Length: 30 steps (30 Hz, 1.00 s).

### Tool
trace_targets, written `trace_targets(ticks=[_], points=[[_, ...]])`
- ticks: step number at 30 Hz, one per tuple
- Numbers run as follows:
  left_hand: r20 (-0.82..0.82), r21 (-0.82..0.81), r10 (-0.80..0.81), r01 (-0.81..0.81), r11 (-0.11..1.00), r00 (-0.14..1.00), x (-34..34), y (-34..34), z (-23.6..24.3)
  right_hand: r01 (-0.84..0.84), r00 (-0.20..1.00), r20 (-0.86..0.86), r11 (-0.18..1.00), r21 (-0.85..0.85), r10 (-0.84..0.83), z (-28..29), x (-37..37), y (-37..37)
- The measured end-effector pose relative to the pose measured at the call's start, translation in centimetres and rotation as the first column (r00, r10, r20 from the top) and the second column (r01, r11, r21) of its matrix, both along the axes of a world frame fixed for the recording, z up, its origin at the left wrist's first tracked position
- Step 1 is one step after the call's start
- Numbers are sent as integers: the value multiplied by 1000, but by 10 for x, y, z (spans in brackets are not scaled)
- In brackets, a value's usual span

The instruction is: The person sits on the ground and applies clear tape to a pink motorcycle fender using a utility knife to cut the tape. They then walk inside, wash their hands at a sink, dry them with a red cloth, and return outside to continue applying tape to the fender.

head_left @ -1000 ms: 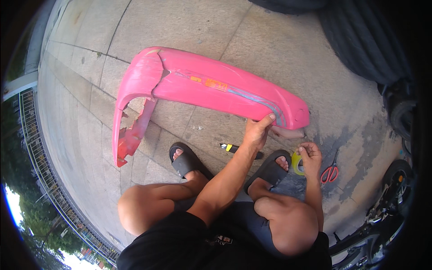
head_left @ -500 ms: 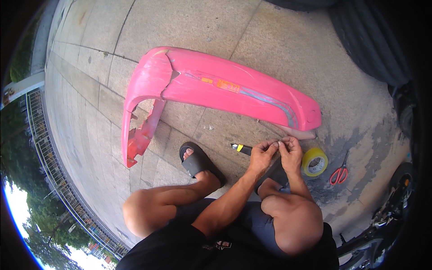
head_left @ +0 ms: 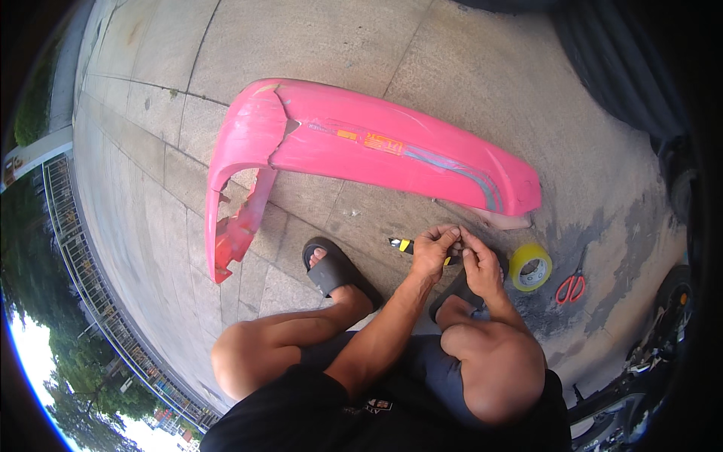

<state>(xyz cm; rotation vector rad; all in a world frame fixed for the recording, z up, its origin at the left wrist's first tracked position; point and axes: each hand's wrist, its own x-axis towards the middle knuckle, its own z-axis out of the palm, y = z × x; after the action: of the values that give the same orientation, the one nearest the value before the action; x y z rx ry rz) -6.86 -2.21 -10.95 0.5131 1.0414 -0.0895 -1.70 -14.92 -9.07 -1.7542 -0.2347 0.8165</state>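
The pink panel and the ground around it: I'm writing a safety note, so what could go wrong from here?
The pink panel is cracked through near one end, with a small gap, so handling might widen the split. Its jagged broken edge could scratch skin. The black-and-yellow tool lies on the ground, partly hidden by the left hand, and might get knocked.

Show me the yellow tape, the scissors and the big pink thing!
Yellow tape (head_left: 526,254): head view, upper part of the ring.
Scissors (head_left: 575,279): head view, red handles, near where they meet.
Big pink thing (head_left: 361,162): head view, long side, below the stickers.
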Motion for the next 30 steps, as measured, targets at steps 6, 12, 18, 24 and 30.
trace_targets(ticks=[6,12,18,24,30], points=[[92,-1,-163,164,987,982,7,-9,5,456,872,-218,889,33,-439,-14,-3,-14],[29,106,-268,264,959,963,14,-11,12,369,911,234,924,-98,-339,-4,3,-27],[76,126,-326,316,941,942,15,-9,8,434,886,-218,897,85,-409,7,0,-25],[78,191,-308,289,938,948,17,-8,7,473,866,-269,865,167,-422,5,-1,-25],[92,225,-362,335,915,928,23,-11,9,485,858,-245,869,95,-452,2,1,-34]])
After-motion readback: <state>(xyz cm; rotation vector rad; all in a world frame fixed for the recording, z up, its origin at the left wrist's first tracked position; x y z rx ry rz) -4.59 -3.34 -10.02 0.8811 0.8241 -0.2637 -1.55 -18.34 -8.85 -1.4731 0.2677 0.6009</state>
